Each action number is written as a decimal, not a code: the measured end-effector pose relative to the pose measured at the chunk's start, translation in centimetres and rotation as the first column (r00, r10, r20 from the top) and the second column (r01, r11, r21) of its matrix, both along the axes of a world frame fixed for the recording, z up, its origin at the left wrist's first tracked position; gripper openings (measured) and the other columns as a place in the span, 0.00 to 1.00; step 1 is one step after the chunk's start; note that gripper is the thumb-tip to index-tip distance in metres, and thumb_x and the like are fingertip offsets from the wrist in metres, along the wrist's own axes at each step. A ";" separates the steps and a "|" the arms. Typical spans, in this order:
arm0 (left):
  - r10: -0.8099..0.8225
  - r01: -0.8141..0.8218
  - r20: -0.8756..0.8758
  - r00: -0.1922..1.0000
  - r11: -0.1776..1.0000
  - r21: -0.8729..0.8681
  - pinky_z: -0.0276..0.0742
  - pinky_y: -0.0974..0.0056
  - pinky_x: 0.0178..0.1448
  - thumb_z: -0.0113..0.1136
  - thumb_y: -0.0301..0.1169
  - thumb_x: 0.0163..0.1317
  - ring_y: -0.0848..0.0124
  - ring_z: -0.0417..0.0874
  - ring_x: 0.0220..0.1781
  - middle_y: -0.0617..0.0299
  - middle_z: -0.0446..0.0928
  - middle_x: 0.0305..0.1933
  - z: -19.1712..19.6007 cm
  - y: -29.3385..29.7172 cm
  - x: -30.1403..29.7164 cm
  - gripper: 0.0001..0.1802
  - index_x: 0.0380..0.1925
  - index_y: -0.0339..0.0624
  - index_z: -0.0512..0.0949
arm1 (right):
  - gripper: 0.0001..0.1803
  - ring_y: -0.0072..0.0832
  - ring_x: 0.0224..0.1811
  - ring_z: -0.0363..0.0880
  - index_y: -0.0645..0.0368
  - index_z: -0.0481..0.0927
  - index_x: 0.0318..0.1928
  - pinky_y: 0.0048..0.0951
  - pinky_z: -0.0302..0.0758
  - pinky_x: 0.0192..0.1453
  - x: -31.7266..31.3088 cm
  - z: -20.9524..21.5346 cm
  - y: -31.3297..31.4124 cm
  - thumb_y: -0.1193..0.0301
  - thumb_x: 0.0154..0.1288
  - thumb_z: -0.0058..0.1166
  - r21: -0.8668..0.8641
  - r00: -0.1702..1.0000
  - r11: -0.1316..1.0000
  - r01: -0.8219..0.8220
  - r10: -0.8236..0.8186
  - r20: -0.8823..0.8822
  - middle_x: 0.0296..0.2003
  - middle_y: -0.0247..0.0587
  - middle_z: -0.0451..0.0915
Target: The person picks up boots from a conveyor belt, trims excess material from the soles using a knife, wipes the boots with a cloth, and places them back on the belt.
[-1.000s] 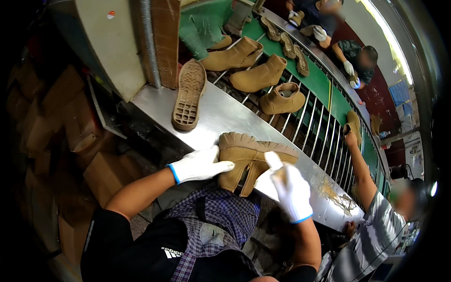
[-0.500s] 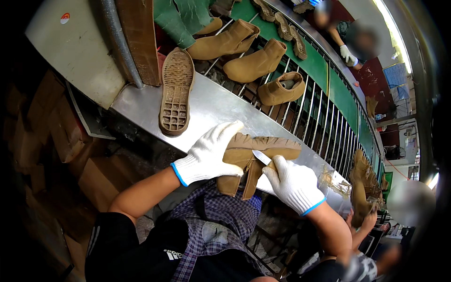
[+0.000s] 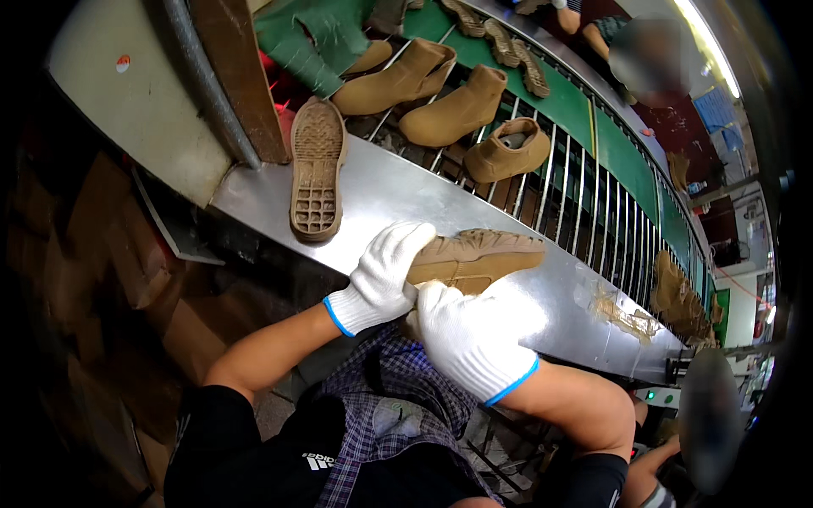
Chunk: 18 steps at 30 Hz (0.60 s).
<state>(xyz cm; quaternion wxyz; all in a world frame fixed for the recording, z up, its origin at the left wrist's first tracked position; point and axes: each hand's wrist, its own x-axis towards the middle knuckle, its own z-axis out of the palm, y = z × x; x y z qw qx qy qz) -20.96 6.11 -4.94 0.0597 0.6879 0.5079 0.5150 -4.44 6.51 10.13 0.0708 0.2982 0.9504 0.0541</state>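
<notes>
While both hands wear white knit gloves with a blue cuff, they meet on one tan boot (image 3: 474, 258) that lies on its side, sole up, at the near edge of the metal bench (image 3: 398, 190). The left hand (image 3: 385, 275) is laid over the heel part of this boot, with the fingers curled on the sole, so it holds the boot. The right hand (image 3: 470, 339) is closed and pressed against the same boot from the near side; its fingers are turned away from the camera, so I cannot tell if they hold something more than the boot.

A separate rubber sole (image 3: 316, 169) lies tread up near the left end of the bench, well apart from the hands. Behind the far edge of the bench there is a rack of metal bars (image 3: 584, 212), and three more tan boots rest on it: one (image 3: 394, 82) nearest to the left end, one (image 3: 453, 110) just beside it, and one (image 3: 508, 150) close to the far edge of the bench. A patch of dried yellowish glue (image 3: 622, 313) marks the bench toward its right end. More tan pieces (image 3: 677, 292) lie on the rack past that end.
</notes>
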 end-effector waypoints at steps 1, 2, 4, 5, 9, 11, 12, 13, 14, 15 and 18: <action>0.016 -0.017 -0.006 1.000 1.000 -0.021 0.80 0.45 0.74 0.82 0.36 0.58 0.42 0.83 0.69 0.41 0.78 0.68 0.3 -0.3 0.0 0.44 0.73 0.36 0.74 | 0.19 0.39 0.21 0.86 0.59 0.77 0.38 0.42 0.81 0.26 0.9 0.4 0.6 0.56 0.80 0.62 -0.127 0.999 0.992 0.020 -0.024 -0.028 0.22 0.44 0.82; 0.013 -0.014 -0.018 1.000 0.998 -0.054 0.79 0.45 0.75 0.85 0.41 0.56 0.41 0.81 0.71 0.40 0.77 0.69 0.3 -0.4 -0.1 0.48 0.74 0.36 0.73 | 0.19 0.41 0.22 0.87 0.60 0.78 0.38 0.44 0.83 0.27 1.9 1.1 1.5 0.56 0.80 0.62 -0.247 0.998 0.968 0.036 -0.050 -0.050 0.23 0.47 0.84; -0.015 0.001 -0.095 0.995 0.989 -0.151 0.79 0.45 0.76 0.86 0.44 0.55 0.42 0.80 0.72 0.40 0.76 0.70 1.9 -0.5 -0.6 0.50 0.74 0.35 0.72 | 0.22 0.53 0.30 0.91 0.59 0.77 0.42 0.52 0.86 0.35 4.8 2.0 3.6 0.51 0.82 0.58 -0.355 0.970 0.907 0.225 -0.242 -0.005 0.29 0.55 0.88; -0.035 0.008 -0.131 0.991 0.980 -0.198 0.78 0.45 0.76 0.86 0.46 0.55 0.42 0.80 0.73 0.40 0.76 0.71 3.0 -0.5 -0.7 0.52 0.74 0.35 0.72 | 0.22 0.54 0.31 0.91 0.59 0.78 0.43 0.52 0.87 0.37 6.7 1.7 4.2 0.51 0.82 0.58 -0.284 0.952 0.914 0.289 -0.306 -0.016 0.29 0.55 0.88; -0.292 0.179 -0.345 0.892 0.929 -0.322 0.78 0.44 0.75 0.82 0.44 0.59 0.43 0.80 0.72 0.48 0.75 0.74 8.0 1.6 -0.8 0.46 0.76 0.44 0.72 | 0.23 0.55 0.29 0.89 0.60 0.78 0.44 0.52 0.85 0.34 10.7 0.1 5.5 0.50 0.83 0.56 -0.192 0.936 0.925 0.328 -0.346 -0.069 0.28 0.56 0.87; -0.321 0.156 -0.397 0.860 0.906 -0.394 0.78 0.45 0.75 0.81 0.45 0.60 0.45 0.81 0.71 0.49 0.75 0.75 8.1 1.9 -0.6 0.45 0.75 0.47 0.73 | 0.24 0.55 0.29 0.89 0.60 0.78 0.46 0.52 0.85 0.35 9.1 -0.2 5.7 0.49 0.84 0.56 -0.216 0.927 0.914 0.343 -0.366 -0.080 0.28 0.57 0.87; -0.346 0.155 -0.421 0.839 0.892 -0.424 0.78 0.45 0.74 0.80 0.46 0.60 0.45 0.81 0.71 0.49 0.76 0.75 7.9 2.3 -0.5 0.44 0.75 0.48 0.74 | 0.24 0.56 0.29 0.89 0.62 0.79 0.46 0.53 0.85 0.36 9.0 -1.9 6.1 0.50 0.84 0.55 -0.254 0.884 0.884 0.392 -0.438 -0.160 0.28 0.59 0.87; -0.378 0.162 -0.440 0.815 0.877 -0.453 0.78 0.45 0.74 0.79 0.46 0.61 0.46 0.81 0.70 0.50 0.76 0.75 7.7 2.8 -0.3 0.43 0.75 0.49 0.75 | 0.25 0.58 0.35 0.90 0.64 0.79 0.48 0.54 0.86 0.42 9.2 -4.5 6.1 0.50 0.85 0.54 -0.380 0.782 0.811 0.445 -0.559 -0.277 0.32 0.64 0.88; -0.361 0.177 -0.444 0.820 0.898 -0.403 0.78 0.45 0.73 0.79 0.46 0.61 0.46 0.82 0.69 0.49 0.77 0.75 7.7 2.8 -0.7 0.42 0.74 0.48 0.75 | 0.26 0.59 0.39 0.90 0.65 0.79 0.50 0.54 0.86 0.45 8.8 -5.3 5.6 0.50 0.85 0.53 -0.557 0.693 0.719 0.415 -0.647 -0.319 0.34 0.66 0.88; -0.369 0.179 -0.447 0.815 0.894 -0.411 0.78 0.45 0.73 0.79 0.46 0.61 0.46 0.82 0.69 0.49 0.78 0.74 7.8 2.6 -0.5 0.43 0.75 0.48 0.75 | 0.26 0.61 0.43 0.90 0.65 0.79 0.53 0.55 0.85 0.49 8.6 -5.6 5.1 0.49 0.85 0.52 -0.711 0.596 0.611 0.348 -0.730 -0.335 0.37 0.68 0.88; -0.394 0.175 -0.425 0.815 0.866 -0.468 0.79 0.45 0.73 0.80 0.46 0.60 0.46 0.84 0.68 0.48 0.81 0.71 9.2 2.6 0.1 0.47 0.77 0.46 0.72 | 0.27 0.62 0.46 0.90 0.63 0.79 0.56 0.54 0.85 0.52 9.9 -5.8 5.0 0.48 0.84 0.52 -0.683 0.636 0.600 0.417 -0.730 -0.252 0.39 0.67 0.88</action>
